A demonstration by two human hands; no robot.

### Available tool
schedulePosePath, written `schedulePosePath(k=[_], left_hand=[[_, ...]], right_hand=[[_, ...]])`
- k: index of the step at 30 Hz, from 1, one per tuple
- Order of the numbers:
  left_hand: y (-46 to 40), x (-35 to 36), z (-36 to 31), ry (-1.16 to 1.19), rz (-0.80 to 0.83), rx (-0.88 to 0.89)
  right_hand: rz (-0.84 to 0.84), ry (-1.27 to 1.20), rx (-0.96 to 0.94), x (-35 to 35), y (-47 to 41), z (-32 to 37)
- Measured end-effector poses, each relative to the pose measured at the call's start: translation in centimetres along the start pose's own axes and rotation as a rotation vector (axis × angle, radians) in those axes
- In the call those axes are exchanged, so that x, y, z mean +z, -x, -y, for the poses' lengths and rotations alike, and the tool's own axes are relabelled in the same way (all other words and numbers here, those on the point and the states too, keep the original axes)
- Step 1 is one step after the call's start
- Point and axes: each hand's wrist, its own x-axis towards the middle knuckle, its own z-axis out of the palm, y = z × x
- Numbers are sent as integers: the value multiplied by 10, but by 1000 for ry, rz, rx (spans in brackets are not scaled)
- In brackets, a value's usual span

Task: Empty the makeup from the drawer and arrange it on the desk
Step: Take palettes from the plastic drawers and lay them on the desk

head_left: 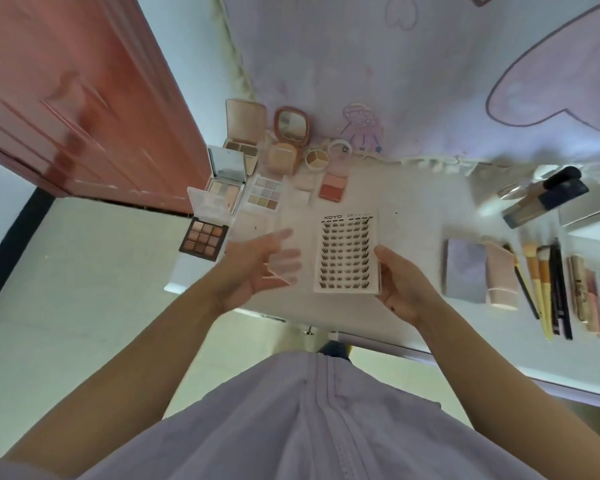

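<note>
The right hand point(404, 289) has its grip on the right edge of a flat clear lash case point(346, 252), thumb on top, holding it over the white tabletop point(413, 216); the card inside carries rows of dark lash clusters under the printed word "XOYO". The left hand point(257, 268), blurred, hovers just left of the case with fingers spread and holding nothing. Beyond and left of the case stand open palettes, among them a square brown nine-pan palette point(204, 240) and a round mirrored compact point(290, 126); well right of it lie a pink tube point(501, 275) and wooden-handled brushes point(541, 282).
</note>
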Motion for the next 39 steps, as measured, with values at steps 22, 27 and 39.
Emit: schedulePosePath(k=[22, 27, 39], left_hand=[[9, -61, -5, -637, -501, 209], [7, -67, -6, -628, -499, 182], [1, -18, -19, -921, -640, 719]], right_hand=[[-456, 1239, -213, 68, -53, -49], [-445, 1245, -183, 66, -52, -46], [-526, 1174, -231, 40, -27, -31]])
